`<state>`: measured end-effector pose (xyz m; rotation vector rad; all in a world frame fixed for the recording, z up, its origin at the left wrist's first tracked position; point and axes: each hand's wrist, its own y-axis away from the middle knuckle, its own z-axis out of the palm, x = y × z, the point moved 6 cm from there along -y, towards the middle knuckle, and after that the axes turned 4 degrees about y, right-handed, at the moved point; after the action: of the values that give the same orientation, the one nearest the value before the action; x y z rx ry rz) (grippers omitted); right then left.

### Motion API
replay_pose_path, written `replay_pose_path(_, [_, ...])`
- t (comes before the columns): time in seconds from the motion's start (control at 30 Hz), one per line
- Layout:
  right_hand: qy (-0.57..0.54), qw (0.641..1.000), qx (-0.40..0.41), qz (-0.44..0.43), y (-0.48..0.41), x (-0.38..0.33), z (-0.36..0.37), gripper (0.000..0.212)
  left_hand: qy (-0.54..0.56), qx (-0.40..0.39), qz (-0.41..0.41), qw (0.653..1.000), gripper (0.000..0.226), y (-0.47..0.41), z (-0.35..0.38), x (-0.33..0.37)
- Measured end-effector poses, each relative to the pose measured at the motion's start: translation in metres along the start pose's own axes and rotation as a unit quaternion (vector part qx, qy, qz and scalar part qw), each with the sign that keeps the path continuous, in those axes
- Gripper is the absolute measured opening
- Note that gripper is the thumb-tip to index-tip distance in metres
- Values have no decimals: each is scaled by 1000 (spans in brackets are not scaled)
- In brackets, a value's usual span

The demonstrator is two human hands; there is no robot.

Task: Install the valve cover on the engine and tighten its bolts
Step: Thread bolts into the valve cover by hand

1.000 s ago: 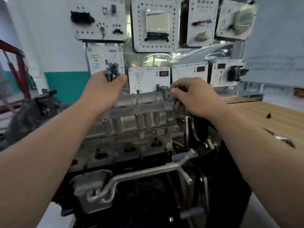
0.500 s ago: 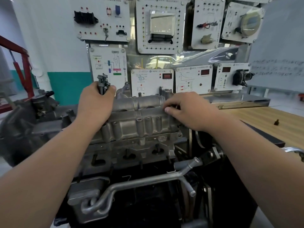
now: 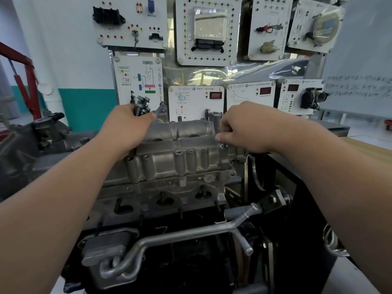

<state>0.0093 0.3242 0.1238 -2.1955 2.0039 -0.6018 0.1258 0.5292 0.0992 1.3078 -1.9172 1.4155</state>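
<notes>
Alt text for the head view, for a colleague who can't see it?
Left hand grips a bunch of bolts at the left end of the valve cover seated on the engine. Right hand, fingers curled, is at a bolt on the cover's right end.

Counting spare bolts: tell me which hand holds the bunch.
The left hand: it grips several dark bolts over the left end of the cover. No bunch shows in the right hand.

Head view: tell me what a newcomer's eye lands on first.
The grey valve cover sits mid-frame atop the engine. The left hand grips a bunch of bolts at its far left end; the right hand curls over its right end. White panels hang behind.
</notes>
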Motion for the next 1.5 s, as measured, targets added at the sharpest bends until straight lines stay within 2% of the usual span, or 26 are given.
replay_pose_path(0.17, [67,997,-9,34,-7,-5,1,44,87,-64,-49,993,26,-9,2,-12])
replay_pose_path(0.23, [53,998,-10,34,-5,-5,-2,50,101,-75,-55,991,26,-10,1,-14])
replay_pose_path(0.33, [-35,999,-30,-3,-2,-7,-6,31,137,-81,-64,985,26,-11,1,-18])
replay_pose_path(0.4, [-39,998,-40,-19,-1,-7,-7,15,161,-83,-73,981,24,-11,0,-20])
replay_pose_path(0.43, [-30,999,-39,-16,-2,-6,-8,14,169,-84,-77,979,23,-11,0,-21])
replay_pose_path(0.57, [43,998,-26,26,-5,-5,-5,38,195,-87,-80,974,21,-10,0,-21])
replay_pose_path(0.67, [61,997,-10,46,-5,-3,-3,40,200,-93,-77,972,21,-9,0,-21])
replay_pose_path(0.8, [-67,997,-40,-5,-2,-3,-3,9,207,-92,-75,971,21,-9,-1,-21])
replay_pose_path(0.87, [-82,996,-39,-17,-1,-4,-4,17,218,-95,-73,968,21,-9,-1,-21])
replay_pose_path(0.97, [-52,998,-30,-4,-3,-5,-2,11,220,-91,-68,969,21,-8,-1,-21])
replay_pose_path(1.07, [-40,999,-5,24,-8,-8,-8,24,216,-94,-57,970,25,-7,-2,-20])
replay_pose_path(1.13, [-96,993,67,16,-18,-23,-22,28,221,-113,-50,967,28,-5,-3,-19])
replay_pose_path(1.2, [-206,971,121,-12,-33,-51,-34,28,198,-120,-29,972,22,-2,-3,-17])
replay_pose_path(1.27, [-292,948,125,-21,-49,-79,-39,29,168,-113,-3,979,16,1,-4,-14])
replay_pose_path(1.4, [-345,927,149,3,-69,-104,-39,21,174,-119,9,977,18,6,-6,-12])
replay_pose_path(1.5, [-361,920,155,10,-71,-108,-39,23,204,-132,21,970,15,9,-9,-10])
